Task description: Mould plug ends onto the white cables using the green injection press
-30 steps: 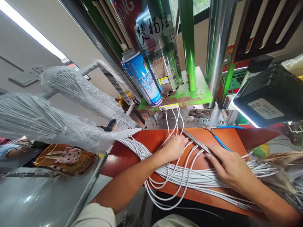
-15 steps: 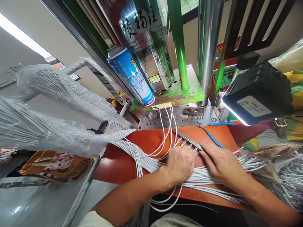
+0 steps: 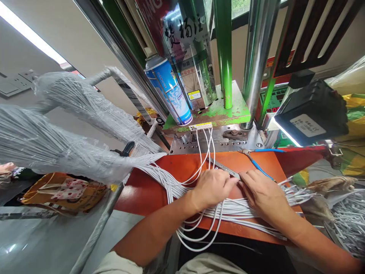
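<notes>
My left hand is closed over the slotted metal strip, its fingers curled beside the strip's near end. White cables loop up from below into this hand, but the ends it pinches are hidden. My right hand grips the strip's right end between thumb and fingers, close to the left fingertips. Beneath both hands a bundle of white cables runs across the orange work surface. Several cables rise behind the strip to the press plate.
Blue-handled pliers lie behind my right hand. A blue spray can stands on the green press block. A black lamp hangs at right. Plastic-wrapped cable bundles fill the left, and more cables lie at right.
My left hand has moved slightly up and now covers the strip's slots and connector ends that showed before. More cable loops hang below it. The view has shifted a little.
</notes>
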`<move>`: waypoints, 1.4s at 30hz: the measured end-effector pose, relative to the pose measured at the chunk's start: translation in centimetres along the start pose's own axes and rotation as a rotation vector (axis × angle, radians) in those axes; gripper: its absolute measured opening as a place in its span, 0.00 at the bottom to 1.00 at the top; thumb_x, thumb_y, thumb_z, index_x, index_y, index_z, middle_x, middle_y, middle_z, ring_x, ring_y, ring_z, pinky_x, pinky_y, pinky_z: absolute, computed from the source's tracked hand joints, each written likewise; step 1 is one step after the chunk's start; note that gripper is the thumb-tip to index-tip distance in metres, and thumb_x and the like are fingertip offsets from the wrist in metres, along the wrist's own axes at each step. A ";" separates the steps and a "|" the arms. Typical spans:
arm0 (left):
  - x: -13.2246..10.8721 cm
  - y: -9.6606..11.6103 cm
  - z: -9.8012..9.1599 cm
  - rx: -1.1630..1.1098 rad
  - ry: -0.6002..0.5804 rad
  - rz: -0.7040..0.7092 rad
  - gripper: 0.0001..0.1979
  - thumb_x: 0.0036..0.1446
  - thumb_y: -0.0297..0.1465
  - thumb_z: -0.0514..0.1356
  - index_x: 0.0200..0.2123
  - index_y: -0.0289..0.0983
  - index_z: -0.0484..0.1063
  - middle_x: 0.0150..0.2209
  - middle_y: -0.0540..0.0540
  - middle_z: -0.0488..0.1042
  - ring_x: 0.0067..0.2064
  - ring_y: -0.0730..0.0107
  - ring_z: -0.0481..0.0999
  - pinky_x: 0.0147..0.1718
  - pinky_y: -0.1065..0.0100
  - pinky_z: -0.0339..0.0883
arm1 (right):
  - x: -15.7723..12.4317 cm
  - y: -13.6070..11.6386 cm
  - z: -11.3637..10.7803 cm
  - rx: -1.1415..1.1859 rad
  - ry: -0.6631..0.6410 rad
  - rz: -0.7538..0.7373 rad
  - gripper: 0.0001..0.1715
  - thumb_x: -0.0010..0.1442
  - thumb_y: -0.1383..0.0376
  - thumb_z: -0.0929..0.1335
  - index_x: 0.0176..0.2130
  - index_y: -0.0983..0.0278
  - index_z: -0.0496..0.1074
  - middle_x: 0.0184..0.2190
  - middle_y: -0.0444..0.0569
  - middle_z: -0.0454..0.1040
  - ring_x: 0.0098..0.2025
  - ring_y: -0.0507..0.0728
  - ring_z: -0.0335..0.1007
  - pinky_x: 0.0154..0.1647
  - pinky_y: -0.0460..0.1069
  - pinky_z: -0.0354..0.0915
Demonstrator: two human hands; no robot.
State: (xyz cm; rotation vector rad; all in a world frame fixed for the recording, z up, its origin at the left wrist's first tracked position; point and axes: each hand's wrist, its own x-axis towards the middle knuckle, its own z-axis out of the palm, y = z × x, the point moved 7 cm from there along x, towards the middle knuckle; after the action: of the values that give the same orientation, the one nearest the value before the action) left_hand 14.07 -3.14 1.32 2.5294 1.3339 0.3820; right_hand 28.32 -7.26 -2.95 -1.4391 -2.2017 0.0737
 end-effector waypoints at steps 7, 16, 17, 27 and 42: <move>3.1 -12.8 -5.5 -0.751 0.585 -0.406 0.08 0.59 0.33 0.66 0.37 0.36 0.73 0.35 0.48 0.75 0.39 0.70 0.75 0.43 0.69 0.66 | 0.5 -0.1 0.2 0.054 -0.078 -0.008 0.13 0.74 0.61 0.60 0.42 0.62 0.71 0.38 0.51 0.68 0.39 0.59 0.62 0.39 0.53 0.57; 10.3 -11.5 1.3 -1.711 0.049 -0.261 0.14 0.66 0.40 0.61 0.45 0.34 0.71 0.27 0.50 0.72 0.21 0.77 0.69 0.24 0.73 0.65 | 0.6 0.6 0.3 0.149 -0.115 0.006 0.14 0.73 0.58 0.61 0.51 0.61 0.71 0.42 0.52 0.71 0.43 0.60 0.67 0.42 0.54 0.63; 10.4 -11.6 1.4 -1.724 0.046 -0.240 0.14 0.67 0.40 0.60 0.45 0.33 0.72 0.24 0.52 0.69 0.18 0.80 0.63 0.19 0.76 0.59 | 0.6 0.6 0.3 0.159 -0.119 0.010 0.14 0.73 0.58 0.61 0.52 0.60 0.71 0.43 0.52 0.71 0.43 0.60 0.68 0.43 0.55 0.64; 10.6 -12.1 2.1 -1.687 0.057 -0.297 0.18 0.69 0.45 0.59 0.34 0.35 0.67 0.21 0.58 0.56 0.17 0.84 0.48 0.15 0.78 0.42 | 2.7 1.2 -1.8 0.226 -0.118 -0.009 0.18 0.71 0.59 0.64 0.59 0.54 0.69 0.50 0.54 0.75 0.49 0.63 0.75 0.47 0.56 0.73; 11.2 -12.7 3.3 -1.686 0.104 -0.243 0.25 0.58 0.54 0.64 0.34 0.36 0.67 0.20 0.58 0.57 0.18 0.83 0.47 0.14 0.77 0.42 | 28.3 7.1 1.0 0.016 0.033 -0.053 0.25 0.76 0.53 0.57 0.53 0.66 0.73 0.50 0.54 0.75 0.51 0.60 0.73 0.52 0.58 0.70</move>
State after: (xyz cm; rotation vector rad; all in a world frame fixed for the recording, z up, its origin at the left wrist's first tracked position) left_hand 11.61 12.79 -4.81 0.9299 0.6686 1.0011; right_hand 25.05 20.75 4.74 -1.3633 -2.2061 0.0485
